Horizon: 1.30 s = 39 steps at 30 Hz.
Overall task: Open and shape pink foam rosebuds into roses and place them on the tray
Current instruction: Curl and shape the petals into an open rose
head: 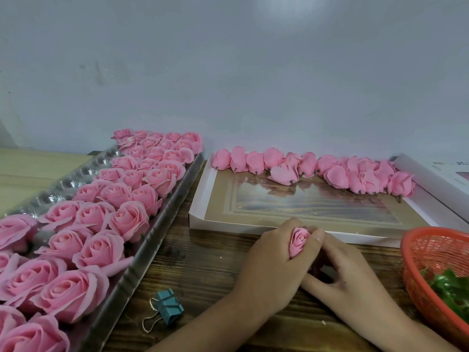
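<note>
Wood grain, dark and streaked, runs across the worktop [203,270], which fills the lower half of the view. At the near edge a teal binder clip [166,309] lies on the bare wood with its wire handles pointing left.

Just past it, both forearms reach in from below and meet at the middle. The left hand [269,265] has its fingers curled round a pink rosebud [299,242], which stands upright above the wood with its spiral top showing. The right hand [350,275] grips the same bud, thumb pressed against its right side and fingers tucked underneath.

At the right edge sits a red-orange mesh basket [431,270] with green leaves [454,290] inside.

Along the left, a long silvery tray [162,224] runs away at a slant. Opened roses [96,217] sit on it in close rows, while a line of round cups [76,174] on its far left side shows bare plastic.

Beyond the hands lies a shallow white box [200,194] with a clear pane in its floor, the wood grain showing through. A row of closed buds [317,168] is heaped along its far wall, stems pointing toward the viewer. Another white box [436,168] touches its far right corner.

Tan cardboard [38,161] lies behind the tray. A plain grey wall [228,72] closes the room off, with a pale glare near the top.
</note>
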Available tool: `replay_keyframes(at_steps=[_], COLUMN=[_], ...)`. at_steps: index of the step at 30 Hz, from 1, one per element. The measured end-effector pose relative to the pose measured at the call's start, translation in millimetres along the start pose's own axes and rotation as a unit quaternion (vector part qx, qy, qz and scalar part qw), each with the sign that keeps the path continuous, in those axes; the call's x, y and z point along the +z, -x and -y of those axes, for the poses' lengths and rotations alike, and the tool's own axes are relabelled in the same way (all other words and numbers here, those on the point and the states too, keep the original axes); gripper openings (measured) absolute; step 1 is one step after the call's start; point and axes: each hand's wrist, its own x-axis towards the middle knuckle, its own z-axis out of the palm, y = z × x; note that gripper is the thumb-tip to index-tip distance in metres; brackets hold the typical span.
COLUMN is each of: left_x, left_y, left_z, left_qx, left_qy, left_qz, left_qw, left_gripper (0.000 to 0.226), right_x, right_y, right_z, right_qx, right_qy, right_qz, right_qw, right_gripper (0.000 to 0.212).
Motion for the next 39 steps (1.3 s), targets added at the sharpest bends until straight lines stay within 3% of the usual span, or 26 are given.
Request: replay_keyframes(at_steps=[12, 15, 19, 24, 27, 31, 39], left_x=[0.7, 0.5, 1.7, 2.3, 2.1, 2.7, 7.3], left_y=[-2.5, -3.7, -4.8, -5.0, -3.6, -1.3, -3.7], left_z=[5.6, 7.1, 7.6, 7.9, 4.2, -0.8, 10.2], left_qx=[-0.035, -0.047, -0.052, -0.038, -0.010, 0.006, -0.023], left_qy=[0.103, 0.111, 0.133, 0.088, 0.054, 0.042, -0.044], left_qz=[0.016, 0.010, 0.002, 0.003, 0.007, 0.038, 0.020], left_qw=[0.994, 0.993, 0.990, 0.995, 0.998, 0.998, 0.999], left_gripper=[0.034, 0.039, 0.028, 0.025, 0.024, 0.028, 0.026], right_x=[4.3, 4.8, 4.1, 3.1, 2.3, 2.2, 4.6], right_y=[-1.8, -1.1, -1.3, -2.5, -3.3, -3.4, -1.9], right_z=[-3.8, -4.8, -11.8, -15.4, -10.6, -10.7, -10.6], right_qx=[0.036, 0.075, 0.094, 0.113, 0.127, 0.145, 0.094], right_qy=[-0.138, -0.185, -0.225, -0.256, -0.286, -0.320, -0.270], right_qz=[-0.034, -0.051, -0.069, -0.091, -0.110, -0.128, -0.115], right_qw=[0.989, 0.979, 0.967, 0.956, 0.943, 0.928, 0.951], right_gripper=[0.017, 0.036, 0.013, 0.013, 0.028, 0.033, 0.029])
